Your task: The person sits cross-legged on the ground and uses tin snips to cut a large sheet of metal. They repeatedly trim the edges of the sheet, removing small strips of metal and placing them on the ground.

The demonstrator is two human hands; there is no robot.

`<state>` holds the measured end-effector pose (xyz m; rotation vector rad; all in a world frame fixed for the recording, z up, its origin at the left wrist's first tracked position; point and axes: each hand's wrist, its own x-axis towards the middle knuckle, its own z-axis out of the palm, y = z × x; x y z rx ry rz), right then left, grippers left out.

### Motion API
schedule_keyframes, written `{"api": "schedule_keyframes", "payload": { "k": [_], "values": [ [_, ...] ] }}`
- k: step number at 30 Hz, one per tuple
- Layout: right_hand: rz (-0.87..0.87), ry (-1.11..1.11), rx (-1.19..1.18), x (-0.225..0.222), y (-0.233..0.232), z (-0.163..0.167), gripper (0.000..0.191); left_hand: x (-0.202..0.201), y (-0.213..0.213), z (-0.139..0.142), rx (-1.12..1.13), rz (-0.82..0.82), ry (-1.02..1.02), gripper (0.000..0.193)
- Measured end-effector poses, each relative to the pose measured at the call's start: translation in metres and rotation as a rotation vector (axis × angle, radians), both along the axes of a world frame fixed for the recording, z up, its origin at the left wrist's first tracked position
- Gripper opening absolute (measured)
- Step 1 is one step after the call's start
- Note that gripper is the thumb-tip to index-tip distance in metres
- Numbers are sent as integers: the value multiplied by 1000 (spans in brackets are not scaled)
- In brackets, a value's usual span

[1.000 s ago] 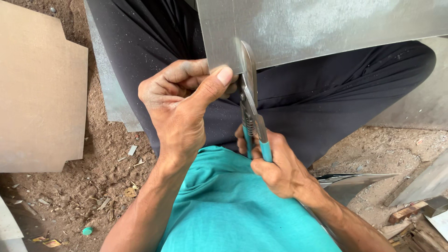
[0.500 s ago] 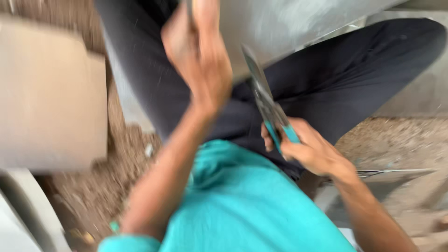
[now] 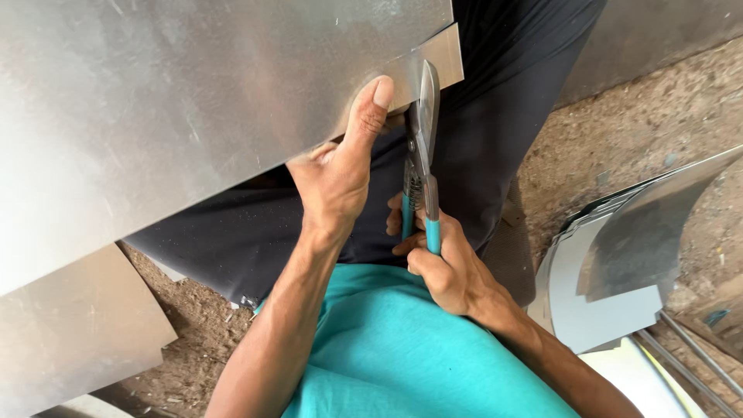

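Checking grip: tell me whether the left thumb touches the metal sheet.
Touching: the head view shows the left hand thumb pressed flat on the metal sheet.

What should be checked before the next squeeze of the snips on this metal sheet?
1. Right hand wrapped around both teal handles of the tin snips: ok.
2. Left hand grips the metal sheet, thumb pressed on top: ok.
3. Left thumb away from the blades: not ok, it sits right beside them.
4. Blades set across the sheet edge: ok.
5. Marked cut line: cannot tell.
6. Curved sheet pieces on the ground lie apart from the hands: ok.
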<state>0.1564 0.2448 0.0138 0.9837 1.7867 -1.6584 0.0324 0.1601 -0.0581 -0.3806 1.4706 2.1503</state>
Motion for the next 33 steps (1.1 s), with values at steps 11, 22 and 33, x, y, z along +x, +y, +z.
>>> {"api": "schedule_keyframes", "payload": {
  "k": [11, 22, 33],
  "values": [
    [67, 44, 191, 0, 2, -8, 48, 7, -4, -4, 32, -14, -65, 28],
    [397, 248, 804, -3, 29, 3, 23, -23, 12, 72, 242, 537, -150, 35],
    [202, 231, 509, 23, 23, -5, 10, -11, -119, 69, -10, 295, 221, 31]
  ]
}}
